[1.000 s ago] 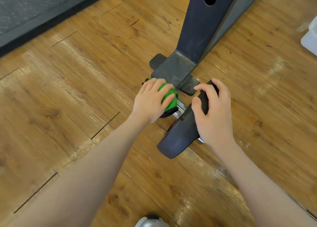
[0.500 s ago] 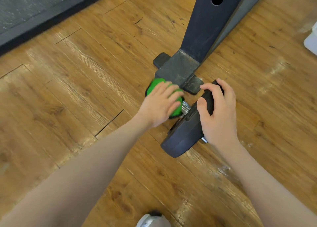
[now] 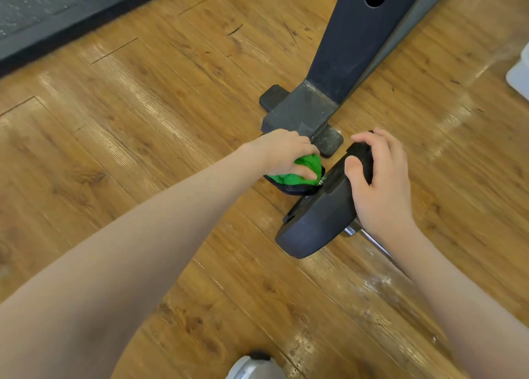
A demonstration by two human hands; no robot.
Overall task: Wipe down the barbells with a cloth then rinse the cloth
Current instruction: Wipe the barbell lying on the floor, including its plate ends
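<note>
Barbell (image 3: pixel 320 218) lies on floor (image 3: pixel 143 149) by rack foot (image 3: pixel 300 115); left hand (image 3: pixel 283 155) grips green cloth (image 3: pixel 289 175) on bar end; right hand (image 3: pixel 378 184) clamps plate rim. Keep plate steady w/ right; twist cloth round end, firm pressure.

No legible text, labels, brands, numbers or signs anywhere in the head view. Only candidate: faint dark marks on the grey shoe toe (image 3: pixel 252 368) at the bottom edge, too small and blurred to read.
</note>
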